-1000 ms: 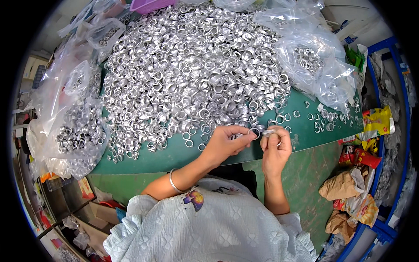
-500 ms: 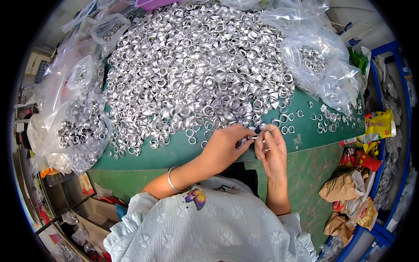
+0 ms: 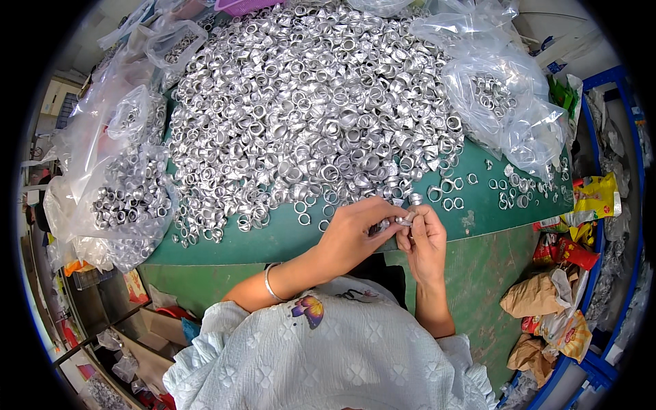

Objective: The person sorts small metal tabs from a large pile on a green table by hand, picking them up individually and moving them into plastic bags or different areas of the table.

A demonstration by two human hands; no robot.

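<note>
A broad heap of silver-coloured metal rings [image 3: 307, 116] covers most of the green tabletop [image 3: 488, 217]. At its near edge, my left hand [image 3: 350, 231] is curled closed around a few metal rings, partly hidden by the fingers. My right hand [image 3: 426, 240] meets it from the right, thumb and fingers pinched on a metal ring [image 3: 404, 221] between the two hands. Just beyond the right fingertips is another ring [image 3: 415, 199]. Several loose rings [image 3: 447, 184] lie to the right of the hands.
Clear plastic bags of rings stand at the left [image 3: 130, 198] and back right [image 3: 495, 96]. A purple basket [image 3: 239, 5] sits at the far edge. Small rings [image 3: 523, 184] are scattered at the right. Beyond the table are a blue rack [image 3: 618, 137] and brown paper bags [image 3: 533, 295].
My right fingers have curled in and moved closer to the left hand, where they were stretched further forward before. The left hand stays nearly in place.
</note>
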